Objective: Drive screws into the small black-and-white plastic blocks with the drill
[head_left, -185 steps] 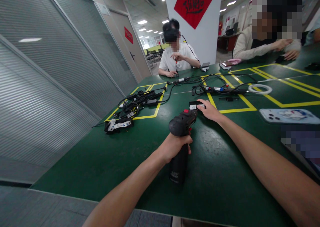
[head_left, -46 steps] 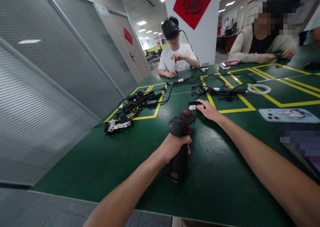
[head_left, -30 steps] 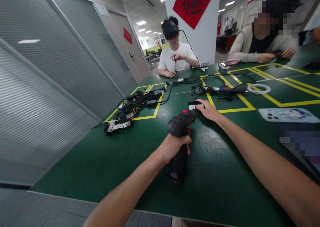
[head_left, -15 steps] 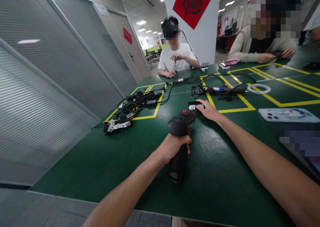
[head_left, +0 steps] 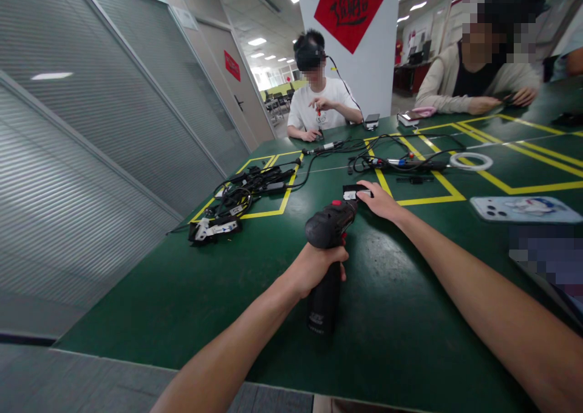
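Observation:
My left hand (head_left: pixel 321 268) is wrapped round the grip of a black cordless drill (head_left: pixel 328 226) with a red button on top. The drill lies over toward the far side, its chuck pointing away from me at a small black and white part (head_left: pixel 354 192) on the green table. Fingers of my right hand (head_left: pixel 374 199) are closed on the right end of that part, just beside the chuck. Whether the drill's tip touches the part is hidden behind the chuck.
Tangled black cables (head_left: pixel 255 188) and a black and white piece (head_left: pixel 214 228) lie at the left. Beyond my right hand are more cables, a white ring (head_left: pixel 470 161) and a phone (head_left: pixel 523 209). Two people sit across the green table (head_left: pixel 182 303), which bears yellow tape outlines.

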`<action>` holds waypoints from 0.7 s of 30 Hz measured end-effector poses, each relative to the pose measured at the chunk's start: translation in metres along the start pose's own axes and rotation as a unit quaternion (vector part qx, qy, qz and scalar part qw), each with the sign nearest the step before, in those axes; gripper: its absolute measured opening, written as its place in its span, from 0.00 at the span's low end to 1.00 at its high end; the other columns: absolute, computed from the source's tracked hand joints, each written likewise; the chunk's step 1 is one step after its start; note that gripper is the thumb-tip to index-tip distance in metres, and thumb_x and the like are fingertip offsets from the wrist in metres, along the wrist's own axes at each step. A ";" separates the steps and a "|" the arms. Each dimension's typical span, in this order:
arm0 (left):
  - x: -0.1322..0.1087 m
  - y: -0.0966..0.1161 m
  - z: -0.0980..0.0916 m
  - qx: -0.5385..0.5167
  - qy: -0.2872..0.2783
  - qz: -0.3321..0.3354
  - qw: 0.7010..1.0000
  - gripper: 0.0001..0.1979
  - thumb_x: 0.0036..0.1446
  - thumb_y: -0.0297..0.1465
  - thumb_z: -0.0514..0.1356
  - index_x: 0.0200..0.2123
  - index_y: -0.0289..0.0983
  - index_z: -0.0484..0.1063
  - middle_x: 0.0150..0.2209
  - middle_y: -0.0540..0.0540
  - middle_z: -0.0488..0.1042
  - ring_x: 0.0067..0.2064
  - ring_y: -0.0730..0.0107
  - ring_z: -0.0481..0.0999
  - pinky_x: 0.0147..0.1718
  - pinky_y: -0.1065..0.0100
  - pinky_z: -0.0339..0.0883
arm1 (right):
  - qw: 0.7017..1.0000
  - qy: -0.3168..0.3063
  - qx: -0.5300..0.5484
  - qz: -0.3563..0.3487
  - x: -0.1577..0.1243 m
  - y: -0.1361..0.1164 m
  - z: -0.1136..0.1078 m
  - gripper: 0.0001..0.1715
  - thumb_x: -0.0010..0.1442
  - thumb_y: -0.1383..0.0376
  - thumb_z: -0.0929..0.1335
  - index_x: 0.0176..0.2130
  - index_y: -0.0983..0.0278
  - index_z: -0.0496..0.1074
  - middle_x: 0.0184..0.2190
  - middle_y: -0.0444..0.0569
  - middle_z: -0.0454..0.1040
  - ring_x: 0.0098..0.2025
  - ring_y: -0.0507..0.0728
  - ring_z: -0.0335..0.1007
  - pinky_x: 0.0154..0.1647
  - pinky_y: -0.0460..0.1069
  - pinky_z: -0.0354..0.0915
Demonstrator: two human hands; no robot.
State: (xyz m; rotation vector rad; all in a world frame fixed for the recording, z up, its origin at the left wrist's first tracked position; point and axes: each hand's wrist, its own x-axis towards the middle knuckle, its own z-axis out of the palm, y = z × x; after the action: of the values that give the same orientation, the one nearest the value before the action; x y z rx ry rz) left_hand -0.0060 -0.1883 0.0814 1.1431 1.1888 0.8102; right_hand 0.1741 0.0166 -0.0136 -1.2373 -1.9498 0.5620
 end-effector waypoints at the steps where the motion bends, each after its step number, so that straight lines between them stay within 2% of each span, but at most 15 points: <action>1: 0.000 0.000 0.000 -0.001 -0.001 0.000 1.000 0.08 0.45 0.26 0.57 0.31 0.35 0.63 0.25 0.52 0.65 0.19 0.76 0.69 0.20 0.72 0.61 | 1.000 0.000 -0.001 0.001 0.000 0.000 0.000 0.25 0.61 0.56 0.62 0.56 0.57 0.64 0.45 0.52 0.66 0.45 0.59 0.67 0.51 0.54 0.60; 21: -0.001 0.001 0.000 -0.014 -0.005 -0.002 1.000 0.08 0.44 0.26 0.58 0.31 0.34 0.64 0.24 0.52 0.66 0.19 0.75 0.69 0.21 0.71 0.62 | 1.000 -0.004 0.005 0.005 -0.001 -0.001 -0.001 0.25 0.61 0.56 0.62 0.57 0.57 0.63 0.46 0.51 0.66 0.46 0.59 0.66 0.52 0.54 0.60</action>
State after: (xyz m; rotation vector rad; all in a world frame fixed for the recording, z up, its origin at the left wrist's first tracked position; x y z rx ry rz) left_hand -0.0066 -0.1891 0.0828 1.1214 1.1673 0.8151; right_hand 0.1743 0.0157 -0.0126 -1.2417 -1.9467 0.5812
